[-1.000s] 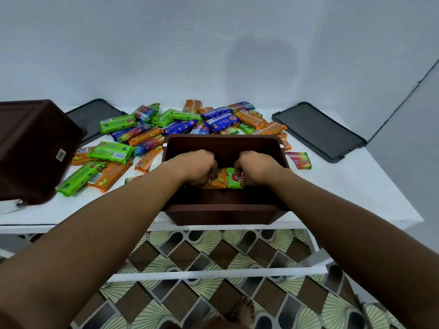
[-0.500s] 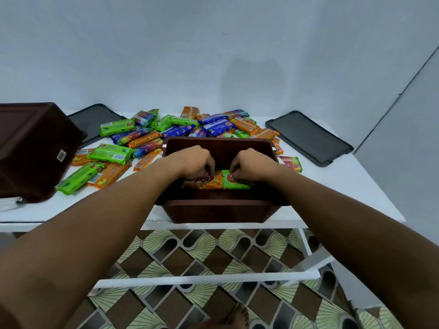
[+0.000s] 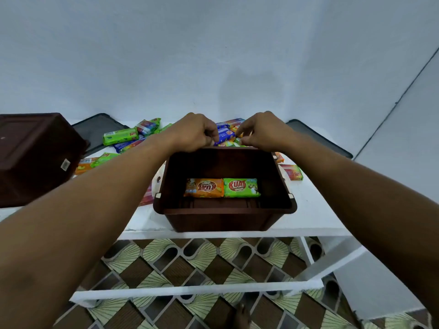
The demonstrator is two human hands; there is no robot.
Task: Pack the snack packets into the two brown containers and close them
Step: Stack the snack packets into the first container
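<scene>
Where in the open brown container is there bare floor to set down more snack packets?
Inside the open brown container, bare floor lies left of the orange packet, right of the green packet, and in a strip before them along the near wall. Behind the container, the pile of packets is crowded.

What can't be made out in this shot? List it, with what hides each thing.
- Head view: whether the left hand or right hand grips a packet; curled fingers face away.
- Head view: count of the snack packets; both hands cover the pile's middle.
- Head view: second brown container, cut off by the left edge; inside unseen.
- Head view: right lid, partly behind the right forearm.
</scene>
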